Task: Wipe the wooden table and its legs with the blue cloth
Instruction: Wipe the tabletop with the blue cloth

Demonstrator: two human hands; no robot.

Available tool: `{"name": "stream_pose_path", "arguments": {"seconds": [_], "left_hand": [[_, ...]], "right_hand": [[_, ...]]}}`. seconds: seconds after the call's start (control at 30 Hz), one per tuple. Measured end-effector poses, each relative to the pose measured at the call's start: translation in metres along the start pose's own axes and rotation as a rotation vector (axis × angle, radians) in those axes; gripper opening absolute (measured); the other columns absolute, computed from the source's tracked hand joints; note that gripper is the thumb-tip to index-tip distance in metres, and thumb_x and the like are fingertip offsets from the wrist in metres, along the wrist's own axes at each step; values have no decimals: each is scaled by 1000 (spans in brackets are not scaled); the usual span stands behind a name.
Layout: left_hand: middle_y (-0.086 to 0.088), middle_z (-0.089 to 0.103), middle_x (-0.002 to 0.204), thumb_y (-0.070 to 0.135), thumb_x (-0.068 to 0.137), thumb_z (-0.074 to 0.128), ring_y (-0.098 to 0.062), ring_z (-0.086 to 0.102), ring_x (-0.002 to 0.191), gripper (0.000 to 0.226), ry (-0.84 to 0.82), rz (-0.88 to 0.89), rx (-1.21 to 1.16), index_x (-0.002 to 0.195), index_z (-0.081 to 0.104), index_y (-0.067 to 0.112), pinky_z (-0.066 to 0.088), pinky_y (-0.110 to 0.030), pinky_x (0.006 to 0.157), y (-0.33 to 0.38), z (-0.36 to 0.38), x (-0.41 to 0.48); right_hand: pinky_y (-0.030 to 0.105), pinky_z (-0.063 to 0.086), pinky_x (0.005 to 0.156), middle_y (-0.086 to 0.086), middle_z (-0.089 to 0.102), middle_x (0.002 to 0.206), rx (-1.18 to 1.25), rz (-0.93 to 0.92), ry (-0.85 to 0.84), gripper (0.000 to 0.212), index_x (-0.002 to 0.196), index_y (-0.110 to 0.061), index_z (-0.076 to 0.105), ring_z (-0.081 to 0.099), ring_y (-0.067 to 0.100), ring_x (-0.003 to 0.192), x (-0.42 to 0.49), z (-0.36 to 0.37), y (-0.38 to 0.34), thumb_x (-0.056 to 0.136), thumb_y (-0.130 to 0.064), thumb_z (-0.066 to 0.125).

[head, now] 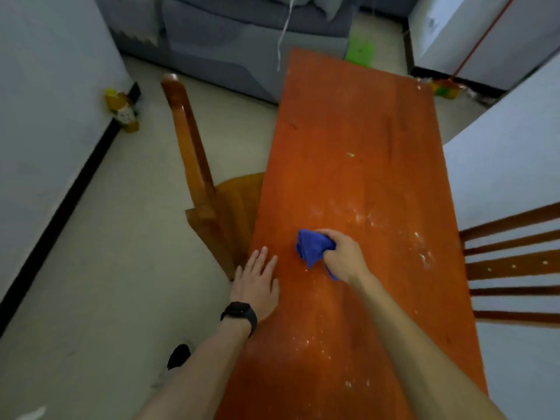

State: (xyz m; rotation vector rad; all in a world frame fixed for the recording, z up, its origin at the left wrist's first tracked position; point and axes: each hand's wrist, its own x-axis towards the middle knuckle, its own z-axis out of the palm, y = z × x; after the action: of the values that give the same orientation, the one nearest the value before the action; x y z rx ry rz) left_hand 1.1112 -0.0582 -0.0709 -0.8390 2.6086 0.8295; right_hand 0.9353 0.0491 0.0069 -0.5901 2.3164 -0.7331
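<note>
A long reddish wooden table (pixel 354 140) runs away from me, its top speckled with pale crumbs and dust, mostly on the right and near side. My right hand (pixel 342 256) grips a bunched blue cloth (pixel 312 247) and holds it down on the tabletop near the middle. My left hand (pixel 257 280), with a black watch on its wrist, rests flat with straight fingers on the table's left edge. The table's legs are hidden under the top.
A wooden chair (pixel 197 165) stands tucked against the table's left side; another chair's slatted back (pixel 515 268) is at the right. A grey sofa (pixel 230 40) sits beyond, a broom (pixel 448 86) leans far right, and a bottle (pixel 121 110) stands by the left wall.
</note>
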Motion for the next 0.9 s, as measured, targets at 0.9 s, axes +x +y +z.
{"name": "stream_pose_path", "arguments": {"seconds": [0.9], "left_hand": [[10, 8, 165, 50, 98, 28, -12, 4, 152, 61, 302, -84, 101, 156, 11, 42, 23, -54, 117, -10, 67, 0]], "right_hand": [[39, 49, 97, -4, 71, 115, -192, -392, -106, 63, 116, -29, 70, 62, 18, 108, 143, -15, -8, 60, -21, 44]]}}
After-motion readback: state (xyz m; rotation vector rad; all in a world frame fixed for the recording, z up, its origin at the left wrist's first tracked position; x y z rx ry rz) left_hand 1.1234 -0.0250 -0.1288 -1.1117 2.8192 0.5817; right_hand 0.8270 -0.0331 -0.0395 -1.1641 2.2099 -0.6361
